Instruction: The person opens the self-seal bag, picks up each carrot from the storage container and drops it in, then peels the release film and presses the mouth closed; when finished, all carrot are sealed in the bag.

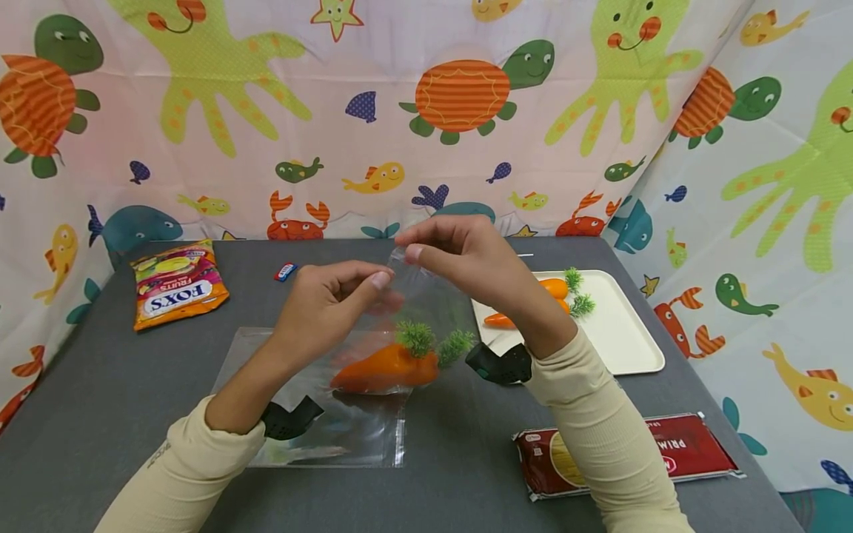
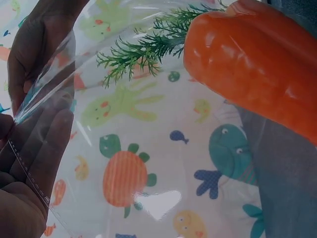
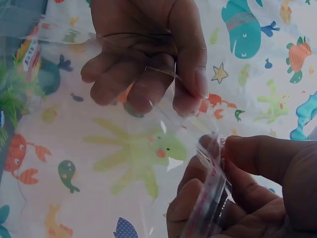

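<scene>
Cream sleeves (image 1: 620, 437) reach in over the near edge of the grey table (image 1: 433, 496), black straps (image 1: 293, 420) at both wrists. Left hand (image 1: 333, 303) and right hand (image 1: 473, 259) each pinch the mouth of a clear bag (image 1: 436, 296) between thumb and fingers, holding it up over the table's middle. Orange carrots (image 1: 380, 370) with green tops hang inside it; their exact number I can't tell. Below, another clear bag (image 1: 333, 437) lies flat towards the near edge. Near the far right corner sits a cream tray (image 1: 623, 333) with more carrots (image 1: 554, 289). By the near right corner lies a red packet (image 1: 693, 444), partly behind the right sleeve; a sweets bag (image 1: 180, 285) lies near the far left corner, beside a small wrapped sweet (image 1: 285, 272).
</scene>
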`<state>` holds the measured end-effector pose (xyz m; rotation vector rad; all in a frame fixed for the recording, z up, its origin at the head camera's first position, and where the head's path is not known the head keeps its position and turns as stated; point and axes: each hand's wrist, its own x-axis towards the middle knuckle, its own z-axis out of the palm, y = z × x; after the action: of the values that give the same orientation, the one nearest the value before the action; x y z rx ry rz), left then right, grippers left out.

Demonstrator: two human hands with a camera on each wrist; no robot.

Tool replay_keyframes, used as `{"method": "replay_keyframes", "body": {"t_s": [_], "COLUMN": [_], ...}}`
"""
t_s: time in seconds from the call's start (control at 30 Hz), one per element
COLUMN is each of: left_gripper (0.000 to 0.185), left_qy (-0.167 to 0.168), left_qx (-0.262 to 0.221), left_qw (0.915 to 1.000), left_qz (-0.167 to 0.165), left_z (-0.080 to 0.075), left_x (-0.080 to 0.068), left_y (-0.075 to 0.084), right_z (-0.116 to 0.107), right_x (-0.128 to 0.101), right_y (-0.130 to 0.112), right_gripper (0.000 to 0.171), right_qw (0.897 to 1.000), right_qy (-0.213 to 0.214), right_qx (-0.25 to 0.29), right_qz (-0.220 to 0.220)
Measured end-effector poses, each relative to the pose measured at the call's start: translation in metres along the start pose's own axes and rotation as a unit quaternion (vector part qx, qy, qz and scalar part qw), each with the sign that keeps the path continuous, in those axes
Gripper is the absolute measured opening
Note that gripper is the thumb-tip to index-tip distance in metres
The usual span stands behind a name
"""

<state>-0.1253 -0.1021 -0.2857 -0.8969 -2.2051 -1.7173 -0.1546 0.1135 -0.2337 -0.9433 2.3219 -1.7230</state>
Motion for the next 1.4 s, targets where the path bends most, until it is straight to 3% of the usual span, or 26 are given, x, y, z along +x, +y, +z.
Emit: {"method": "replay_keyframes", "body": {"t_s": [0.37,0.6,0.8,1.07,1.4], "left_gripper": [0.015,0.014,0.015,0.017,0.017], "left_qy": [0.003,0.007,0.008,0.012,0.016], "left_qx": [-0.012,-0.011,-0.009,-0.001,-0.004], "left_qw": [0.9999,0.9999,0.9999,0.9999,0.9999], "left_qz": [0.006,0.007,0.005,0.003,0.001], "left_z": [0.0010,0.0013,0.0009,0.0007,0.0019], "left_x": [0.0010,0.0009,0.0002,-0.0005,0.0002], "left_y": [-0.0010,-0.0017,-0.0022,-0.0037,-0.0033], "right_z": [0.0036,0.0053,0.0063,0.0084,0.0072], "right_x": [0.0013,0.0010,-0.0016,-0.0036,-0.0038], "right_y": [0.0027,0.0032,0.0021,0.0017,0.0032], "right_gripper": [0.009,0.017,0.020,0.016,0.014], "right_qw": [0.999,0.998,0.993,0.983,0.970], "right_qy": [-0.003,-0.010,-0.028,0.000,0.007], "right_qx": [0.038,-0.036,-0.079,-0.136,-0.196], "right_qz": [-0.031,-0.048,-0.088,-0.126,-0.141]}}
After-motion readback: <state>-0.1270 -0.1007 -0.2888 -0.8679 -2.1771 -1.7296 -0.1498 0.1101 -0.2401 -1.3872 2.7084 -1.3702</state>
